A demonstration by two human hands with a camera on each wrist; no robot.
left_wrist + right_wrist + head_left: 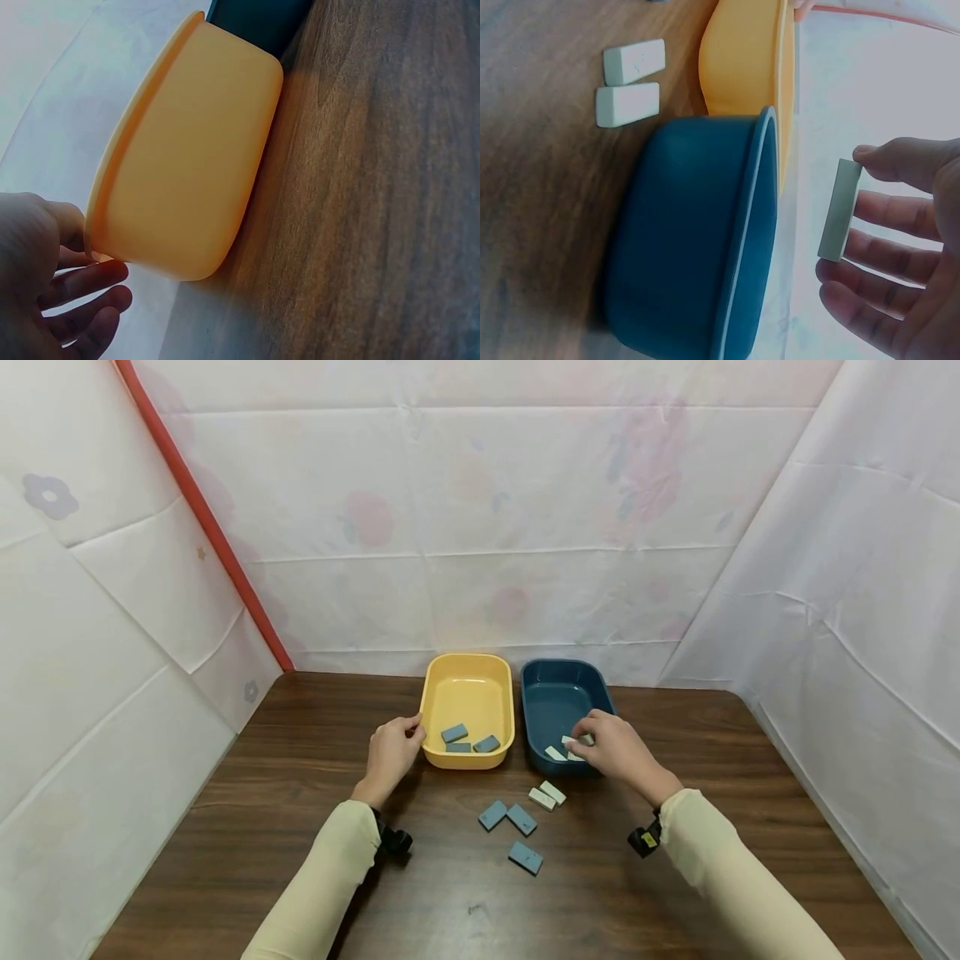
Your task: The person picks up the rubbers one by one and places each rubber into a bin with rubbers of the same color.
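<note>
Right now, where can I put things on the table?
The table is bare from the left hand to the left edge, and from the blue bin and right hand to the right edge. It's crowded in front of the yellow bin and blue bin, with grey blocks and pale blocks.

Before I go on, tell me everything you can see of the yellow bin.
The yellow bin is a smooth, plastic-looking, open-topped tub, roughly rectangular with rounded corners and a thin rim. It stands upright on the brown table, left of the blue bin in the head view. Three blue-grey tiles lie at its near end; the left hand pinches its rim.
</note>
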